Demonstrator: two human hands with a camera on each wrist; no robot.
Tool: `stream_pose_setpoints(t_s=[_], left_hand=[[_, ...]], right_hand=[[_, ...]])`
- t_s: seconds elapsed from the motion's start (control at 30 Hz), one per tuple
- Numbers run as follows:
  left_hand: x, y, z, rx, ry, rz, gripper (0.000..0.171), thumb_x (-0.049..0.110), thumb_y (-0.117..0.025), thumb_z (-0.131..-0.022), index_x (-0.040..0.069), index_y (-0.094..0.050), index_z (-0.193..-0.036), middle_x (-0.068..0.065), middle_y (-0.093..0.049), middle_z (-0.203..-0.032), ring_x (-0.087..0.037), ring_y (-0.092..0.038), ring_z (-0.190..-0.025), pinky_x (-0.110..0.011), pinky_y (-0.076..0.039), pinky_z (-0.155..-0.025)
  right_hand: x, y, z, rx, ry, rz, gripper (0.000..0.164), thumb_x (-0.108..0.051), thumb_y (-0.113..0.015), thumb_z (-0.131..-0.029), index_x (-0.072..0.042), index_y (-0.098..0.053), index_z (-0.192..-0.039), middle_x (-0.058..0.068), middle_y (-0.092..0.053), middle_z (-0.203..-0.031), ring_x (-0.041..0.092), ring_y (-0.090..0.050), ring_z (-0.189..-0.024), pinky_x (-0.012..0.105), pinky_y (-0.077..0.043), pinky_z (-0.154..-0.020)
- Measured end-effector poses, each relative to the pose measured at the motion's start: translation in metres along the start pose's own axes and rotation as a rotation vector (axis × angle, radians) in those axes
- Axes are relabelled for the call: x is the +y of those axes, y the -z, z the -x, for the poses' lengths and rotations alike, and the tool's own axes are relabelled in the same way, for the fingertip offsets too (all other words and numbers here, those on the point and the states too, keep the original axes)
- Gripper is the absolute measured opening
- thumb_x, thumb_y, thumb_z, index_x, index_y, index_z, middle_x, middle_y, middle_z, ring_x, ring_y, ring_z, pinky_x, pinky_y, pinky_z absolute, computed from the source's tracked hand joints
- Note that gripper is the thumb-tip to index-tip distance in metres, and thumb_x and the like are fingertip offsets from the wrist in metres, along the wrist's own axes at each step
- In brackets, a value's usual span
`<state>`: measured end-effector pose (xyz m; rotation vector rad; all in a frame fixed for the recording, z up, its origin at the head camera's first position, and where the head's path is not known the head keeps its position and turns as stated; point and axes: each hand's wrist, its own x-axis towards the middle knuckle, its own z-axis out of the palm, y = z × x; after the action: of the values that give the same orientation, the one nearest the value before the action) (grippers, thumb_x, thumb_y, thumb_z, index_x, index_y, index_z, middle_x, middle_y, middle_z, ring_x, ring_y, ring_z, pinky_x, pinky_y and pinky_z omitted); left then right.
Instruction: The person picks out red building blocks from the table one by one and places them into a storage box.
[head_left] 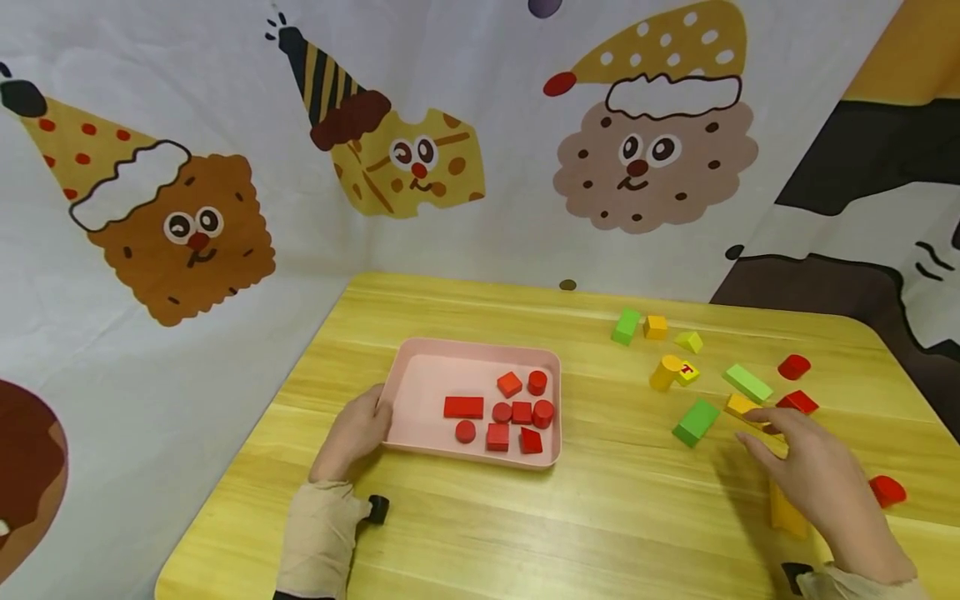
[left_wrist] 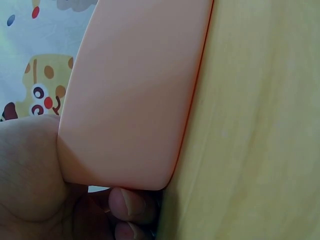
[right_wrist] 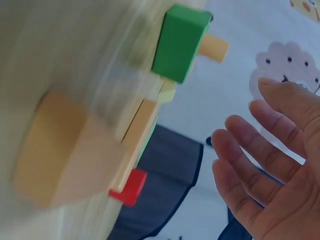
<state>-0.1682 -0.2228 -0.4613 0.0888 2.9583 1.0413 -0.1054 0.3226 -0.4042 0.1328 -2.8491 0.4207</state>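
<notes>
My left hand (head_left: 354, 433) grips the left end of a pink tray (head_left: 427, 367), with the thumb at the rim. In the left wrist view curled fingertips (left_wrist: 131, 204) show at the tray's end wall (left_wrist: 125, 100). Several red blocks (head_left: 463, 407) of different shapes lie in the tray, mostly on its right side. My right hand (head_left: 821, 475) hovers over the right part of the table, fingers loosely spread, holding nothing. Beneath or beside it are a yellow-orange block (head_left: 741, 406), a larger orange block (head_left: 786, 510), a green block (head_left: 697, 422) and a red block (head_left: 797, 402).
Farther back stand a green block (head_left: 626, 327), an orange cube (head_left: 656, 327), a yellow cylinder (head_left: 664, 373) and a light green bar (head_left: 747, 383). Red cylinders (head_left: 794, 367) lie to the right. A printed cloth (head_left: 510, 242) hangs behind the wooden table (head_left: 600, 517).
</notes>
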Motion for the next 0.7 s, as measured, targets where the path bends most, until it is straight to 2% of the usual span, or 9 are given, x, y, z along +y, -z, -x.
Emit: stream_pose_setpoints(t_s=[0.1, 0.3, 0.53, 0.7], left_hand=[[0.0, 0.0, -0.001, 0.001, 0.006, -0.004, 0.032, 0.02, -0.035, -0.101, 0.008, -0.056, -0.122, -0.018, -0.063, -0.112, -0.029, -0.057, -0.097, -0.052, -0.046, -0.086], [0.0, 0.0, -0.001, 0.001, 0.008, 0.003, 0.032, 0.02, -0.035, -0.101, 0.008, -0.056, -0.123, -0.018, -0.063, -0.113, -0.03, -0.056, -0.098, -0.052, -0.046, -0.086], [0.001, 0.0, -0.001, -0.004, 0.015, -0.004, 0.033, 0.021, -0.035, -0.101, 0.008, -0.056, -0.123, -0.018, -0.063, -0.111, -0.029, -0.057, -0.095, -0.052, -0.046, -0.084], [0.001, 0.0, -0.001, -0.002, 0.018, -0.006, 0.033, 0.021, -0.034, -0.101, 0.007, -0.056, -0.122, -0.018, -0.063, -0.11, -0.028, -0.057, -0.094, -0.052, -0.046, -0.083]], right_hand=[[0.011, 0.002, 0.007, -0.005, -0.057, 0.035, 0.042, -0.03, -0.073, -0.08, 0.001, -0.061, -0.105, 0.029, -0.063, -0.096, 0.043, -0.057, -0.079, 0.056, -0.047, -0.06], [0.034, 0.008, 0.019, -0.002, -0.134, 0.063, 0.04, -0.026, -0.073, -0.08, 0.005, -0.059, -0.102, 0.032, -0.061, -0.093, 0.043, -0.056, -0.073, 0.055, -0.045, -0.058], [0.062, 0.009, 0.027, -0.029, -0.25, 0.109, 0.037, -0.019, -0.07, -0.083, 0.009, -0.056, -0.103, 0.036, -0.055, -0.099, 0.045, -0.053, -0.08, 0.055, -0.045, -0.063], [0.084, 0.006, 0.036, 0.053, -0.247, 0.083, 0.034, -0.009, -0.07, -0.081, 0.013, -0.055, -0.101, 0.038, -0.052, -0.099, 0.048, -0.053, -0.078, 0.055, -0.045, -0.064]])
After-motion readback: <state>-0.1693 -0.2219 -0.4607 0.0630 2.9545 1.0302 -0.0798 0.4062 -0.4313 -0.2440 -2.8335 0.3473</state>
